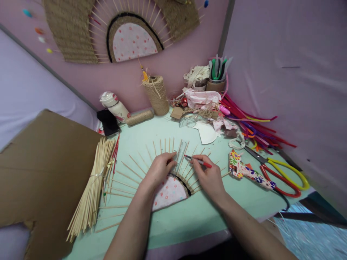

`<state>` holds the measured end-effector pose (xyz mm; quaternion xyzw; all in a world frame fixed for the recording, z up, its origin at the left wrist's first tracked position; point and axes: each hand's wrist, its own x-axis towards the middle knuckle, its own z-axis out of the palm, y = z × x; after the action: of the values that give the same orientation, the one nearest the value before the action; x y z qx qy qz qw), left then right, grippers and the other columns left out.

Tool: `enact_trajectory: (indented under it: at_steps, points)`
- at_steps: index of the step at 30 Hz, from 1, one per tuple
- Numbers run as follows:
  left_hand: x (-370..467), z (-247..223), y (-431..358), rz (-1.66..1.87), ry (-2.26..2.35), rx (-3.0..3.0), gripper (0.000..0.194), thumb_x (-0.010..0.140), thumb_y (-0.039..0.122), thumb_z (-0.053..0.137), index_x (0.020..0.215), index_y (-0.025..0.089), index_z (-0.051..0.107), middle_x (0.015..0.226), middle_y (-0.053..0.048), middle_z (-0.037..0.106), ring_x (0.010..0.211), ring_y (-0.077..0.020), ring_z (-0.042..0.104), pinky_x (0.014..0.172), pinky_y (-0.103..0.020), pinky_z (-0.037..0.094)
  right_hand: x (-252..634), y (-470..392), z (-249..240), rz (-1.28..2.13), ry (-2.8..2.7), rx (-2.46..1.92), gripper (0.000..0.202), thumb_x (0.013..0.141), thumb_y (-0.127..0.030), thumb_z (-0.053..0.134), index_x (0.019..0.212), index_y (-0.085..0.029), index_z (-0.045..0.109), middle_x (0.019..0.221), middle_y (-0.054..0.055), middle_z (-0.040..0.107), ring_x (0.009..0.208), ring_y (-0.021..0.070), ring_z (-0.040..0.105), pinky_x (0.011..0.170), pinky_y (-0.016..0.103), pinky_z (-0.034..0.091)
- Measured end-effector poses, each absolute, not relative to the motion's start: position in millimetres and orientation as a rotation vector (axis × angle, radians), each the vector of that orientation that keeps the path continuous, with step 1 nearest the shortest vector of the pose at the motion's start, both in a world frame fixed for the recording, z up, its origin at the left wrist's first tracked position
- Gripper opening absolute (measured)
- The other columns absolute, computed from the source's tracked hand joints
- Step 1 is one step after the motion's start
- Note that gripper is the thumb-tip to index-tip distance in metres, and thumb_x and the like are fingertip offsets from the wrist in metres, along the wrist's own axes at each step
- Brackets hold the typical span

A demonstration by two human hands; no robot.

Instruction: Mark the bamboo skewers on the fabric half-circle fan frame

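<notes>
In the middle of the frame, the left grip (pixel 162 167) is bearing on the left edge of a clear ruler (pixel 181 156), though I cannot tell whether its thumb and finger are pinching or only pressing. To its right, the right grip (pixel 207 177) is clamping a red pen (pixel 207 165), whose tip is hovering near the ruler. Below them a dotted semicircle (pixel 172 193) is lying on the desk (pixel 173 233), with thin sticks (pixel 132 170) fanning out around it. The ruler is sitting across those sticks, so uneven pressure could be rocking it and spoiling any reading. A forearm is crossing the semicircle's left side (an easy spot to nudge), and the rightmost stick is ending just beside the glue gun (pixel 255 177), risking a snag.
</notes>
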<state>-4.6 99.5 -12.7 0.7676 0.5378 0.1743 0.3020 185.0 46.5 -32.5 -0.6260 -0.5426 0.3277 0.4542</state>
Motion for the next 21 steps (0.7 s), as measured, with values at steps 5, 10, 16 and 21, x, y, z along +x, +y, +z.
enact_trajectory:
  at_steps: [5,10,16,21]
  points:
    - [-4.4,-13.2,99.4,0.459,1.433,2.030,0.033,0.083,0.025,0.058,0.114,0.016,0.068,0.075,-0.003,0.065,0.070,-0.0160,0.055,0.070,-0.028,0.042,185.4,46.8,-32.6,0.807,-1.358,-1.566,0.025,0.089,-0.041,0.050,0.094,-0.020,0.062,0.085,0.005,0.074,0.081,0.0214,0.068,0.071,0.030,0.048]
    - [-4.3,-12.2,99.2,0.454,1.434,2.029,0.034,0.084,0.025,0.057,0.115,0.016,0.067,0.075,-0.003,0.066,0.071,-0.0163,0.055,0.071,-0.028,0.042,184.3,46.2,-34.0,0.792,-1.348,-1.559,0.026,0.089,-0.042,0.050,0.095,-0.019,0.063,0.084,0.005,0.073,0.080,0.0209,0.067,0.070,0.030,0.049]
    - [-4.2,-12.3,100.4,0.437,1.433,2.042,0.034,0.084,0.025,0.058,0.115,0.016,0.068,0.076,-0.003,0.066,0.072,-0.0170,0.056,0.072,-0.029,0.043,184.6,46.0,-33.4,0.780,-1.351,-1.573,0.024,0.088,-0.040,0.051,0.092,-0.020,0.064,0.084,0.005,0.073,0.080,0.0210,0.067,0.071,0.031,0.049]
    - [-3.1,-11.9,100.0,0.439,1.434,2.047,0.036,0.083,0.023,0.060,0.116,0.014,0.067,0.080,-0.005,0.067,0.074,-0.0172,0.057,0.074,-0.028,0.043,185.2,43.6,-29.5,0.777,-1.311,-1.563,0.025,0.088,-0.040,0.051,0.094,-0.019,0.063,0.084,0.005,0.073,0.079,0.0201,0.065,0.071,0.030,0.048]
